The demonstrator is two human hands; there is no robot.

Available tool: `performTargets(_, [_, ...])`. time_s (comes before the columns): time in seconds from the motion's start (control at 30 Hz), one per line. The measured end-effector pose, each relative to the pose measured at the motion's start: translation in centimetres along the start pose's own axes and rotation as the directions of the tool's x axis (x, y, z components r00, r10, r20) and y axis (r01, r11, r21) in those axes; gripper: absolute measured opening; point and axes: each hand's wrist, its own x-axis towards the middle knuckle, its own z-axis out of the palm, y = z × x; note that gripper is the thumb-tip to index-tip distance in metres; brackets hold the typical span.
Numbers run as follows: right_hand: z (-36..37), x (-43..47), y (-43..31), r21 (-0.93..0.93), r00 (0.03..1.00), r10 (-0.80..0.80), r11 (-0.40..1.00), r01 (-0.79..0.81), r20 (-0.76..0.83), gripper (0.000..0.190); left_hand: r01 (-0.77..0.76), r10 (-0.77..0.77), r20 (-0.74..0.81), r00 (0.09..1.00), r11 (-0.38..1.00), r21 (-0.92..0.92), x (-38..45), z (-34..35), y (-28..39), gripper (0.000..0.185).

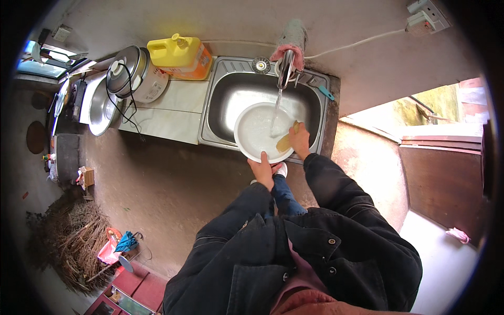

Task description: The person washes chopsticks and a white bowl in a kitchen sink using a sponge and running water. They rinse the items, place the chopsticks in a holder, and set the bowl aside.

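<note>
A white basin [254, 130] rests tilted over the front edge of the stainless steel sink [236, 92]. My left hand [263, 171] grips its near rim, thumb on top. In my right hand [300, 141] is a yellowish-brown cloth or sponge [284, 143], held at the basin's right inner side. Water runs from the metal faucet [286, 71] into the basin. A pink and grey cloth [292, 37] wraps the faucet's upper part.
A drain strainer [261, 65] sits on the sink's back rim, a teal-handled tool [326, 92] at its right. On the tiled counter [177, 118] stand a yellow jug [177, 57], a rice cooker [151, 84] with a dark cord, and a metal bowl [103, 110]. A power adapter [420, 24] is plugged in at upper right.
</note>
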Motion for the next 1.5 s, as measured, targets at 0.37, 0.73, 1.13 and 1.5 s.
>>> performTargets(0.37, [-1.6, 11.4, -5.4, 0.31, 0.654, -0.573, 0.819, 0.483, 0.494, 0.026, -0.094, -0.455, 0.371, 0.81, 0.523, 0.847, 14.2, -1.3, 13.8, 0.045])
performTargets(0.73, [0.0, 2.4, -2.8, 0.023, 0.986, 0.09, 0.995, -0.094, 0.142, 0.045, -0.019, -0.1, 0.216, 0.971, 0.872, 0.489, 10.4, -3.1, 8.1, 0.039])
performTargets(1.13, [-4.8, -0.2, -6.6, 0.158, 0.986, -0.148, 0.975, 0.158, -0.075, 0.044, -0.098, 0.1, 0.0, 0.995, 0.974, 0.206, 12.4, -1.3, -1.1, 0.042])
performTargets(1.5, [0.4, 5.1, -3.8, -0.343, 0.62, -0.614, 0.518, 0.784, 0.49, 0.046, 0.072, -0.109, 0.137, 0.984, 0.966, 0.248, 6.6, 0.7, 2.1, 0.036])
